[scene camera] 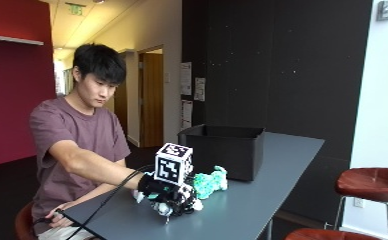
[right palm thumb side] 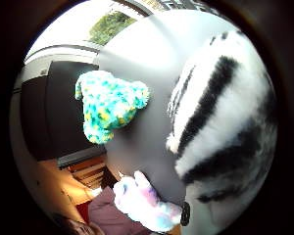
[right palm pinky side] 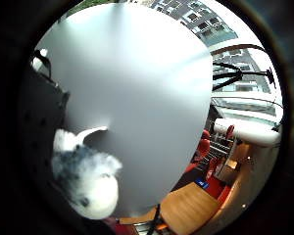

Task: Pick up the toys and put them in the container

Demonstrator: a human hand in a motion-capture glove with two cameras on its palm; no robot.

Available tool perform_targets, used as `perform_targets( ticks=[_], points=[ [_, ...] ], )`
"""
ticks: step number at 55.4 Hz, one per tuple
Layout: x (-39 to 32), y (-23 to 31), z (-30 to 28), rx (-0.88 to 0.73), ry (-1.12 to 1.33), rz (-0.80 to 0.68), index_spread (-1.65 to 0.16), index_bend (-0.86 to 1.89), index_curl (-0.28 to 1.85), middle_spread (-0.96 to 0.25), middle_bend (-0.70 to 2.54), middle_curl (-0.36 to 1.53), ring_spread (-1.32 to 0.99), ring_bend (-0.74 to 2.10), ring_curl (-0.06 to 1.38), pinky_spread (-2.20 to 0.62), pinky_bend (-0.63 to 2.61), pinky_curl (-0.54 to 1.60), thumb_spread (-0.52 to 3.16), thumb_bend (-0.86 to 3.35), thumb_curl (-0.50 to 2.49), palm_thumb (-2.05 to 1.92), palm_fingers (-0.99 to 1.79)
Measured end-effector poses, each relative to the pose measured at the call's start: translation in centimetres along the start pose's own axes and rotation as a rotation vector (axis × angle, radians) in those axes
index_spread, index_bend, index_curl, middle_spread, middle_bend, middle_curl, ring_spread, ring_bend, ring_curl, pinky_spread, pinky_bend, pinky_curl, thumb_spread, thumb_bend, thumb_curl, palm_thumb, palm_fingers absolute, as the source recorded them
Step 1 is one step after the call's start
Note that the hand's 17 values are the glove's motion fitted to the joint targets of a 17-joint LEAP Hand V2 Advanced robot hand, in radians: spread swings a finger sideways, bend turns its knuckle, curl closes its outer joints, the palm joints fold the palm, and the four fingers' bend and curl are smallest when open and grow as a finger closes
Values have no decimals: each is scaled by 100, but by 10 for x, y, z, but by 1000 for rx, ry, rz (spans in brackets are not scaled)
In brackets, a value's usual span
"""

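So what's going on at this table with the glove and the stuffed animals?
A person sitting at a grey table is tidying soft toys into a black container that stands further along the tabletop. Their gloved right hand is down on a black-and-white striped plush toy, which sits close against the palm; whether the fingers have closed on it is hard to tell. A green-and-yellow plush toy lies beside it, toward the container, and a pastel plush toy lies near the table's edge. All three are outside the container.

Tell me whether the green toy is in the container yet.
Out. The green toy lies on the grey table, in front of the black container.
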State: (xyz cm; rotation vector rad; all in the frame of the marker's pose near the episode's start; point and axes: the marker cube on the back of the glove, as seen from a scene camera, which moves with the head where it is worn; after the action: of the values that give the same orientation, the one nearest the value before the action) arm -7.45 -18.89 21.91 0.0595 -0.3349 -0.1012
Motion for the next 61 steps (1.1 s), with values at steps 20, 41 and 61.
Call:
perform_targets(
  ticks=[20,41,61],
  points=[
    [-53,21,-128,60,45,-12,-34,69,41,-29,104,77,-42,127,60,-40,84,44,30,13,82,69,101],
    [-215,50,-270,169,79,-396,-37,72,58,-28,109,83,-42,132,66,-40,90,49,9,8,91,68,96],
    [-401,11,-249,174,150,-459,-38,68,75,-27,110,85,-41,134,68,-40,94,52,2,5,98,70,92]
  ],
)
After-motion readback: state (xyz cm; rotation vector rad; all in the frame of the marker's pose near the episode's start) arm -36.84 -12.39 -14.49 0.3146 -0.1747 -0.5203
